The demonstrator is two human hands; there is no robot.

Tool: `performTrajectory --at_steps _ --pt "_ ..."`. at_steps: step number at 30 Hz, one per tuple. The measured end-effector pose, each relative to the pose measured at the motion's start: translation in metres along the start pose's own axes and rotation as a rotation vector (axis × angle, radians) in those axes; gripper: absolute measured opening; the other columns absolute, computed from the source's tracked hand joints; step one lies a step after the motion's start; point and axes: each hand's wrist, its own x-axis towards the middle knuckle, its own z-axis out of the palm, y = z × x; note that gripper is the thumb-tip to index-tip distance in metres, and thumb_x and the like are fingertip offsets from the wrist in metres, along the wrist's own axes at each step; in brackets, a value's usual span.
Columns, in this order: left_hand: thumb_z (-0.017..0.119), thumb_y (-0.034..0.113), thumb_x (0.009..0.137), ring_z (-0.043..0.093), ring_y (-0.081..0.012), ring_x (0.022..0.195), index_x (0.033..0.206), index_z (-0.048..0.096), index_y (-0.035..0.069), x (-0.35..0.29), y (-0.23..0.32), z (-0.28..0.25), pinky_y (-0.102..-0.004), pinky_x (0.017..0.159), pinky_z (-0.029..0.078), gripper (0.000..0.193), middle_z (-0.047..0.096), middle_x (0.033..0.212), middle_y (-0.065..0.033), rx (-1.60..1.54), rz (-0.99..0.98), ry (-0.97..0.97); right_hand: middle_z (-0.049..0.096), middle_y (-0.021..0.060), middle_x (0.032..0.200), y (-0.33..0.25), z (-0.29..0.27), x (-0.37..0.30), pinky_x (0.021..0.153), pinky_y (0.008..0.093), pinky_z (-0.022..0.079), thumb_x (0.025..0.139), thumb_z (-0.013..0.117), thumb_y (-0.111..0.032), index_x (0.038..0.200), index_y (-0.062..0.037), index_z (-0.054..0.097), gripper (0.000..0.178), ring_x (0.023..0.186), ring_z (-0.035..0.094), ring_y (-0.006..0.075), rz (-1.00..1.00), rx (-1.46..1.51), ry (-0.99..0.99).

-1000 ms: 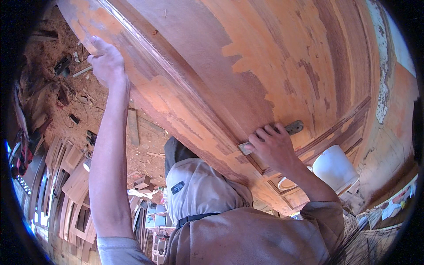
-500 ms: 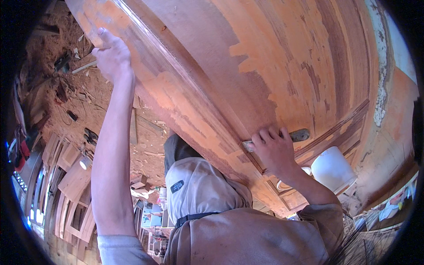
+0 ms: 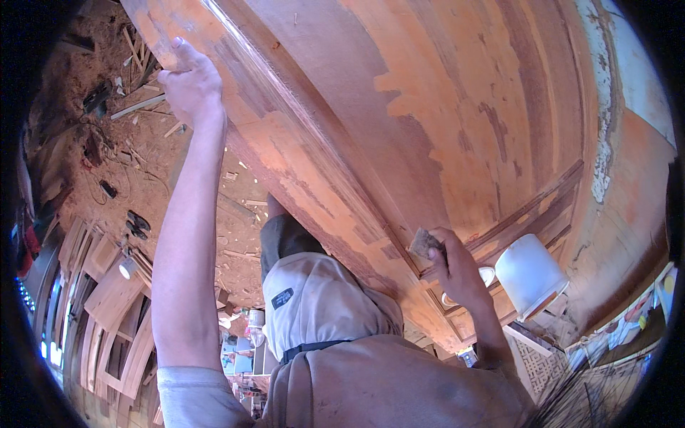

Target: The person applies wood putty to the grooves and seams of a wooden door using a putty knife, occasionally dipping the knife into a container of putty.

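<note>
Wood panel [image 3: 410, 135] fills the view from 11 round to 4 o'clock, long edge slanting from 11 down to 5. Face is patchy: orange-tan coat over darker brown wood, raised moulding [image 3: 300, 121] parallel to that edge.

Scraper [image 3: 421, 245], or a flat tool much like one, is at 4 o'clock over the panel's lower part, near the moulding corner. Right hand [image 3: 455, 262] is closed round it, thumb on the near side, blade end toward 10. Can't tell if the blade touches wood. Left hand [image 3: 191, 84] is at 10 on the panel's outer edge, thumb up the face. Its fingertips are out of sight, so can't tell how hard it grips. Hands well apart.

To do this well, I'd say: blade low and flat, even pressure, strokes along the grain. Go light beside the moulding — a blade corner could gouge it. Left hand should keep the panel steady.

Counts: one panel, one scraper, two hands. One white tub [image 3: 529, 271] just past the right wrist, between 3 and 4. One pale round item [image 3: 488, 275] partly behind that wrist — might be two. One dark forked item [image 3: 137, 225] on the littered floor [image 3: 189, 203] at 9. Stacked boards [image 3: 114, 307] at 8: several, overlapping too much to count.
</note>
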Motion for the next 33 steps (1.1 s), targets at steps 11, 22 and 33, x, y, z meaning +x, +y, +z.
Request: performTrajectory --at_steps 11,22,33 --pt "0.030 0.075 0.090 0.061 -0.0433 0.109 0.125 0.047 -0.013 0.004 -0.004 0.001 -0.0503 0.093 0.047 0.096 0.062 0.116 -0.0319 -0.014 0.007 -0.003 0.064 0.0121 0.090 -0.026 0.015 -0.016 0.071 0.0344 0.052 0.101 0.053 -0.020 0.138 -0.0066 0.045 0.040 0.084 0.064 0.0220 0.329 0.502 -0.220" --pt "0.037 0.071 0.091 0.062 -0.0437 0.105 0.116 0.049 -0.014 0.005 -0.003 -0.003 -0.0499 0.092 0.048 0.090 0.061 0.115 -0.0323 -0.070 0.012 -0.029 0.068 0.0116 0.080 -0.068 -0.018 0.052 0.068 0.0493 0.049 0.097 0.053 -0.029 0.099 -0.0109 0.064 0.021 0.076 0.068 0.0334 -0.004 -0.713 -0.188" --pt "0.037 0.073 0.089 0.062 -0.0437 0.107 0.115 0.054 -0.008 0.008 -0.011 0.005 -0.0501 0.094 0.046 0.086 0.062 0.115 -0.0301 -0.130 0.033 0.013 0.069 0.0120 0.076 -0.067 0.010 0.064 0.067 0.0468 0.049 0.095 0.055 -0.029 0.095 -0.0104 0.063 0.021 0.072 0.069 0.0309 -0.068 -0.921 -0.157"
